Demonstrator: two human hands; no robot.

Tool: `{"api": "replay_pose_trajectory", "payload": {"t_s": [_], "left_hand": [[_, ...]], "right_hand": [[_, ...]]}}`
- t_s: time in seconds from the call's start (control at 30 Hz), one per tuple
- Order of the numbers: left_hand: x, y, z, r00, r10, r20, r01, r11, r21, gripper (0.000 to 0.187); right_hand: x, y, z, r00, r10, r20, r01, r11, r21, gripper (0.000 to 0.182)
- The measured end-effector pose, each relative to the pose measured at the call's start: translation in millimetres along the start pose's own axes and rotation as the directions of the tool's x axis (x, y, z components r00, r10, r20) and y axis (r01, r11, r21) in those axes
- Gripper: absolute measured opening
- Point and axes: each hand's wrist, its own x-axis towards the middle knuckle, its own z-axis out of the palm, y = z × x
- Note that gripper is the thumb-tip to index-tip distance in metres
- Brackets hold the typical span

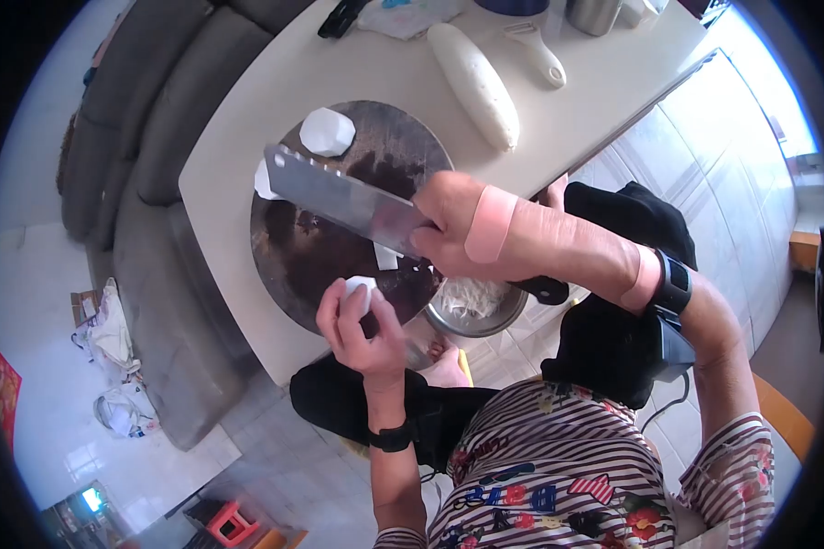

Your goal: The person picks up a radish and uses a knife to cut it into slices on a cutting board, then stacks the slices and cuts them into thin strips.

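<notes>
One white chunk sits within the left grip.

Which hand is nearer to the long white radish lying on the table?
Right. The right hand, gripping the cleaver, is by the right edge of the round board, below the radish in view; the left hand, holding a white piece, is farther, at the board's near edge.

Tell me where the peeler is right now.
In the head view, the peeler lies at the upper right on the table, just right of the long white radish and below the metal container at the top edge.
</notes>
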Motion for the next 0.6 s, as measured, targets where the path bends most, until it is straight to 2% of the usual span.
{"api": "replay_pose_trajectory", "payload": {"t_s": [0.03, 0.07, 0.13, 0.2, 0.27, 0.33, 0.43, 0.47, 0.57, 0.6], "left_hand": [[1, -3, -3, 1.0, -0.003, 0.012, 0.003, 0.999, 0.039, 0.022], [1, -6, -5, 1.0, 0.005, 0.005, -0.005, 0.999, 0.044, 0.022], [4, -10, -8, 0.995, -0.098, 0.005, 0.097, 0.991, 0.089, 0.026], [8, -5, -13, 0.996, -0.09, 0.006, 0.089, 0.991, 0.103, 0.028], [17, 8, -17, 0.995, 0.094, 0.019, -0.096, 0.965, 0.243, 0.026], [22, 19, -13, 0.993, 0.111, 0.03, -0.115, 0.976, 0.186, 0.025], [36, 32, -1, 0.971, -0.068, 0.228, 0.072, 0.997, -0.007, 0.028], [40, 31, 3, 0.973, -0.062, 0.223, 0.065, 0.998, -0.006, 0.028], [47, 18, 16, 0.923, -0.001, 0.384, -0.039, 0.995, 0.096, 0.028], [47, 14, 19, 0.923, 0.003, 0.384, -0.043, 0.994, 0.097, 0.028]], "right_hand": [[3, -10, -25, 0.953, 0.269, 0.14, -0.303, 0.884, 0.358, 0.021], [3, -16, -39, 0.824, 0.436, 0.361, -0.563, 0.562, 0.607, 0.022], [3, -9, -31, 0.842, 0.434, 0.322, -0.528, 0.54, 0.655, 0.024], [0, -7, -32, 0.851, 0.465, 0.245, -0.471, 0.466, 0.749, 0.026], [2, -7, -33, 0.849, 0.488, 0.202, -0.452, 0.473, 0.756, 0.027], [2, -6, -35, 0.831, 0.531, 0.164, -0.434, 0.436, 0.788, 0.026], [1, -6, -35, 0.836, 0.531, 0.141, -0.392, 0.397, 0.83, 0.025], [1, -8, -35, 0.839, 0.528, 0.133, -0.384, 0.401, 0.831, 0.025], [2, -9, -37, 0.817, 0.566, 0.11, -0.371, 0.369, 0.852, 0.024], [2, -9, -39, 0.813, 0.567, 0.131, -0.391, 0.365, 0.845, 0.021]]}}
